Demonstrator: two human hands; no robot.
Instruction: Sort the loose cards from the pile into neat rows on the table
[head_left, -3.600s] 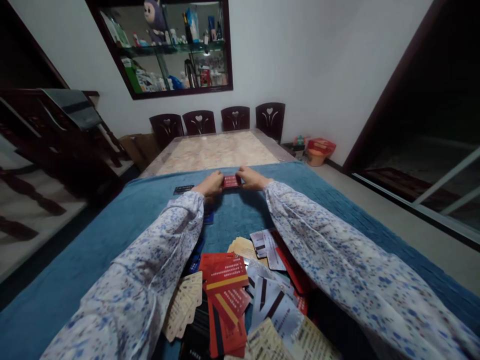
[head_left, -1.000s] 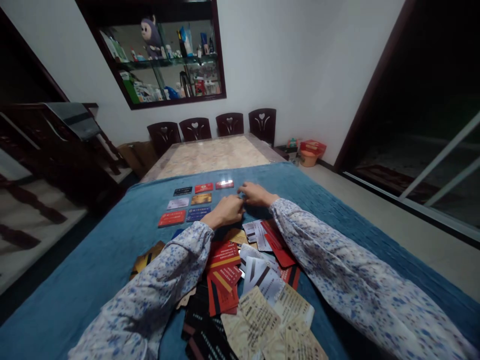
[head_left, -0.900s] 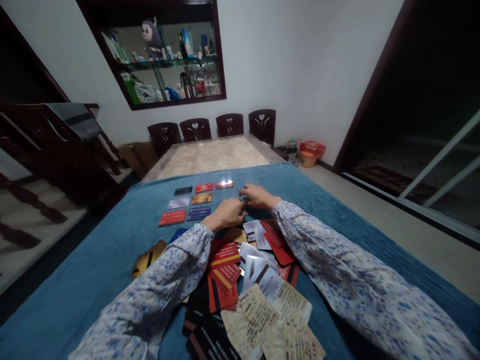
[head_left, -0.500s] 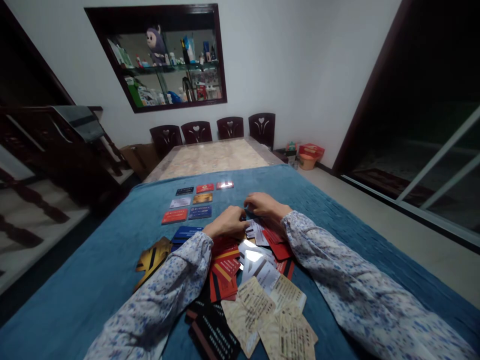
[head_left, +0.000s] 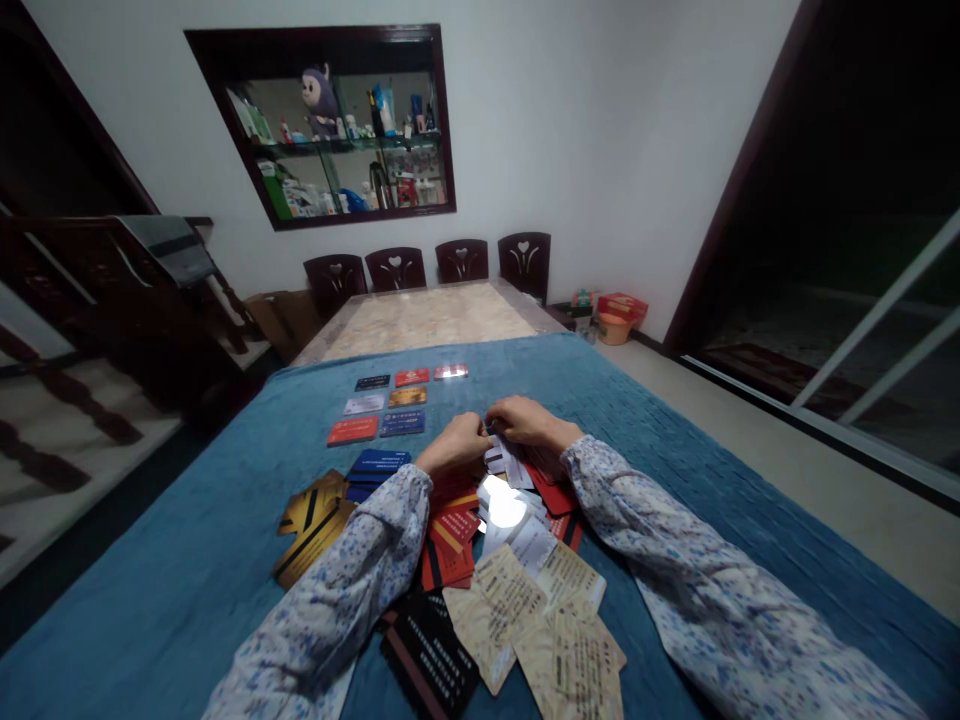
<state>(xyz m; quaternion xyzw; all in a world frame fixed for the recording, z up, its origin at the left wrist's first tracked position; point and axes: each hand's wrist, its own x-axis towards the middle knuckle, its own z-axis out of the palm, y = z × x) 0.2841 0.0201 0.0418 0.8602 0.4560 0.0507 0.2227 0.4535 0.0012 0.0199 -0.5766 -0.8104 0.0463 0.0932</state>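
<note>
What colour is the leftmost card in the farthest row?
That card is black with pale printing, as the head view shows.

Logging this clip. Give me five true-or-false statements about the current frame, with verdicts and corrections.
1. The left hand and right hand are close together at the far end of the card pile. True.
2. The leftmost card in the farthest row is red. False: it is a black card.
3. The blue cloth leaves the far end of the table bare. True.
4. Three chairs stand beyond the table. False: there are four chairs.
5. A plush toy is above the glass shelf. True.
</note>
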